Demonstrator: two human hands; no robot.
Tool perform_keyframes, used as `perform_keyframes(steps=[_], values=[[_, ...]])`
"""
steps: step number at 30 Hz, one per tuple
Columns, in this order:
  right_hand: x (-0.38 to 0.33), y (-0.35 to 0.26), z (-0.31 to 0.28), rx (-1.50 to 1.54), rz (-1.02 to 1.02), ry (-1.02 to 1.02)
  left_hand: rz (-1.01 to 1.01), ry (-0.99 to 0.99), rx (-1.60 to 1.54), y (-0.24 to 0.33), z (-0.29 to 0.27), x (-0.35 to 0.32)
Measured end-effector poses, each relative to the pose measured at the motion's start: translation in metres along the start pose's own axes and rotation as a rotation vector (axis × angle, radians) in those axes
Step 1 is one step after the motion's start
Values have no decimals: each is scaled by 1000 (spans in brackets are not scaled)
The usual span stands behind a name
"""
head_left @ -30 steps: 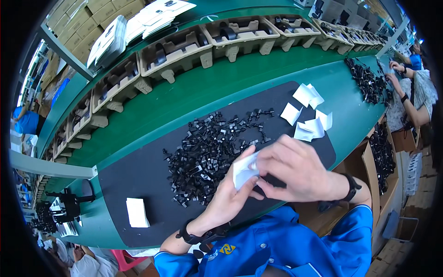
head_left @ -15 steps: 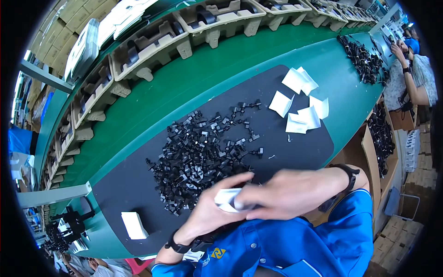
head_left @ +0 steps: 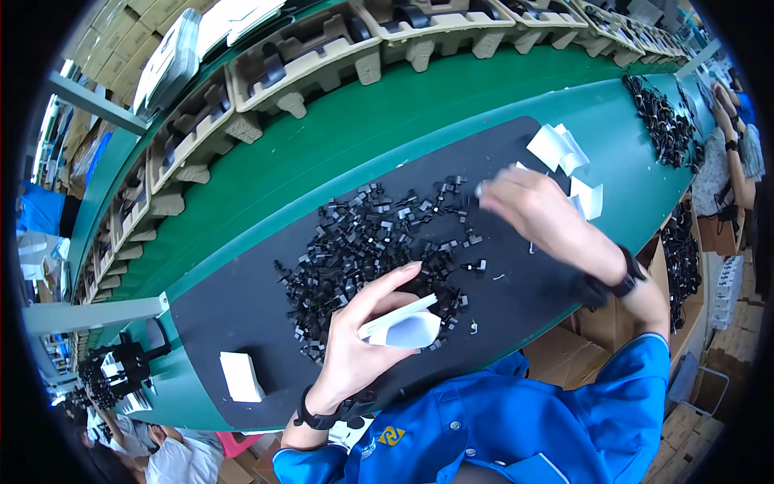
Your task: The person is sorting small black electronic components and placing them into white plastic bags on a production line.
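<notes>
My left hand (head_left: 355, 343) grips a folded white paper piece (head_left: 413, 329) between thumb and fingers, just above the near edge of the parts pile. The paper's open end bulges into a rounded gap. Out to the right, my right hand (head_left: 536, 210) is raised over the dark mat (head_left: 234, 298), close to several loose folded white papers (head_left: 558, 149). Its fingers are drawn together and blurred; a small pale spot shows at the fingertips, too unclear to name. Small black plastic connector-like parts (head_left: 363, 242) are heaped in the middle of the mat.
A neat white paper stack (head_left: 240, 377) lies at the mat's left. Moulded pulp trays (head_left: 306, 64) line the far side along the green belt (head_left: 347, 137). Black cables (head_left: 661, 121) are piled at the far right. Open cardboard boxes (head_left: 564, 347) stand at the right, near a co-worker (head_left: 730, 153).
My hands were together around the white paper. The right hand has moved off to the far right, while the left keeps hold of the paper. The whole view has shifted slightly.
</notes>
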State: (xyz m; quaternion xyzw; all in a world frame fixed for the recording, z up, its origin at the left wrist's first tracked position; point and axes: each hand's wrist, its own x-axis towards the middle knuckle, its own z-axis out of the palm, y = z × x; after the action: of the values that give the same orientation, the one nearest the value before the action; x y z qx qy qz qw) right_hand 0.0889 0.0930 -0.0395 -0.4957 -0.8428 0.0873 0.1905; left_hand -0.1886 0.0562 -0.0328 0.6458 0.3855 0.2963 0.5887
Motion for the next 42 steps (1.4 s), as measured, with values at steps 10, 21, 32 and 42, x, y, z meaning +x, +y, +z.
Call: perform_keyframes(steps=[10,21,32,42], values=[[-17,-134,-55,110,-270,-179,-29,-63,16,14,7,-20],[-18,-151,-79,-79,-291,-374,316,-131,-73,-20,-10,-27],[-3,-147,-34,-12,-393,-206,426,-65,-16,-22,-10,-24],[5,-142,-46,307,-278,-570,332,-59,-164,-6,4,-39]])
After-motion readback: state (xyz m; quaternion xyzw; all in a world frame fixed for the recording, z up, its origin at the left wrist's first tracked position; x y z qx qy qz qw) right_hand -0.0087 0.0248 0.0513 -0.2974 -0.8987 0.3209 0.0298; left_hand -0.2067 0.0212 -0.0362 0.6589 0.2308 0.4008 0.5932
